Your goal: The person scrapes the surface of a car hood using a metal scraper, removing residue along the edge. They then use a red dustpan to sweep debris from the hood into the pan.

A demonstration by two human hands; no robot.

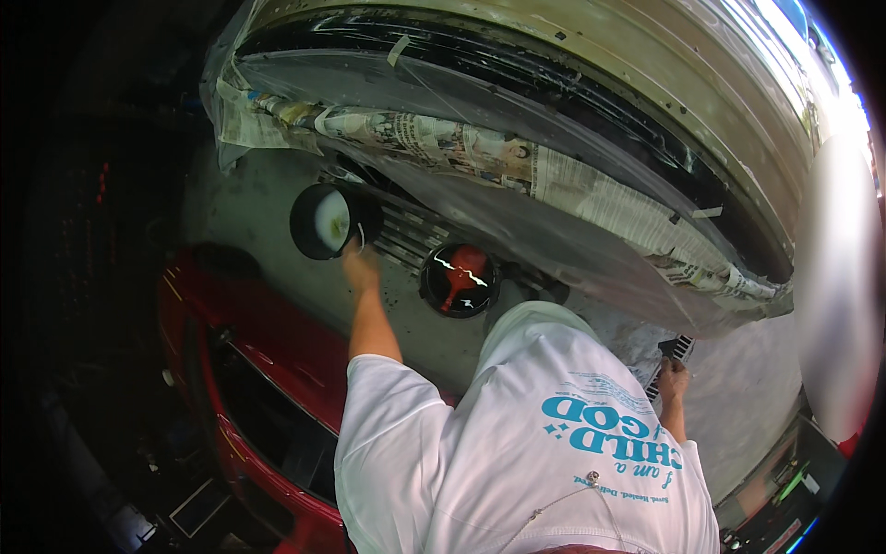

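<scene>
My left hand (361, 268) is closed at the rim of a black bucket (304, 222), by its pale handle. The bucket tilts toward me and shows whitish liquid (331, 220) with a yellow-green patch in it. Right of it stands a second black bucket (430, 297), with dark, shiny liquid and something red (464, 268) inside. Out to the right, my right hand (675, 379) has its fingers curled beside a dark piece and a black-and-white slatted strip (683, 347). What those fingers hold, if anything, I cannot make out.
A large curved vehicle body (664, 83) looms ahead, masked with plastic sheeting (572, 226) and newspaper (434, 138). Metal slats (415, 231) lie between the buckets. A red car (268, 342) stands close at left. A cluttered dark surface (775, 499) sits at the lower right.
</scene>
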